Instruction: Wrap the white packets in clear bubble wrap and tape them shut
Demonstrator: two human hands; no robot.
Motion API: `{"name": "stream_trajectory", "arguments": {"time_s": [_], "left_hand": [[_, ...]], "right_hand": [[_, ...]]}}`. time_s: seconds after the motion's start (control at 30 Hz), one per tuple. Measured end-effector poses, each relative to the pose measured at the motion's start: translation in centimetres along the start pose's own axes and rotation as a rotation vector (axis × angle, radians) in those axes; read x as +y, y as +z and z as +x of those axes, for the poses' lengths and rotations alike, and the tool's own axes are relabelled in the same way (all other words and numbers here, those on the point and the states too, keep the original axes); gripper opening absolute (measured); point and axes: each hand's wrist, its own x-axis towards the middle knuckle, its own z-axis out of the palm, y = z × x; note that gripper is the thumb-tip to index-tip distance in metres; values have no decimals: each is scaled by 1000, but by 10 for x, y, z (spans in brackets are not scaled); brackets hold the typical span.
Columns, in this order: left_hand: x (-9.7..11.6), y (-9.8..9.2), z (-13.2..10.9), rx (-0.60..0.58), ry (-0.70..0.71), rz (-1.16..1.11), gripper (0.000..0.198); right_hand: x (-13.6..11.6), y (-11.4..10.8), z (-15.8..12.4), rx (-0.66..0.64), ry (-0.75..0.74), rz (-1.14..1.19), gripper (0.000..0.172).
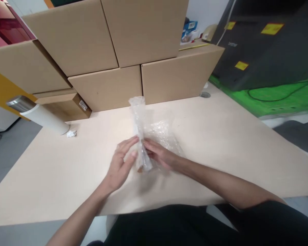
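Note:
A narrow bundle of clear bubble wrap (138, 118) stands on edge over the middle of the table, wrapped around something with a brownish end at the bottom. A loose sheet of bubble wrap (163, 131) trails from it to the right, flat on the tabletop. My left hand (122, 162) holds the bundle's left side, fingertips and thumb against the plastic. On the other side my right hand (160, 153) grips the bundle, its fingers partly hidden behind the wrap. What lies inside cannot be made out.
Cardboard boxes (105, 89) are stacked along the table's (207, 136) back edge. At the left a white bottle (45, 118) with a metal cap stands beside crumpled paper (72, 133). A small clear round object (205, 94) lies at the back right. A large dark machine (261, 48) stands beyond.

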Motion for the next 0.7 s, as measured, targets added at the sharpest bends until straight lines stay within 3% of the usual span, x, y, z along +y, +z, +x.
{"name": "stream_trajectory", "arguments": {"time_s": [0.13, 0.23, 0.33, 0.4, 0.57, 0.7], "left_hand": [[-1, 36, 23, -175, 143, 151, 47], [-9, 57, 31, -308, 161, 314, 50], [-14, 72, 34, -398, 179, 453, 50], [-17, 80, 35, -415, 198, 519, 48], [-20, 87, 34, -388, 239, 583, 47], [-22, 86, 34, -387, 243, 583, 47]], "right_hand": [[-5, -25, -28, 179, -31, -12, 42], [-8, -51, -48, 308, -60, -351, 39], [-7, -77, -58, 466, -190, -771, 36], [-5, -89, -57, 555, -236, -875, 39], [-4, -96, -33, 551, -82, -664, 41], [-10, -85, -9, 474, -106, -382, 40]]}}
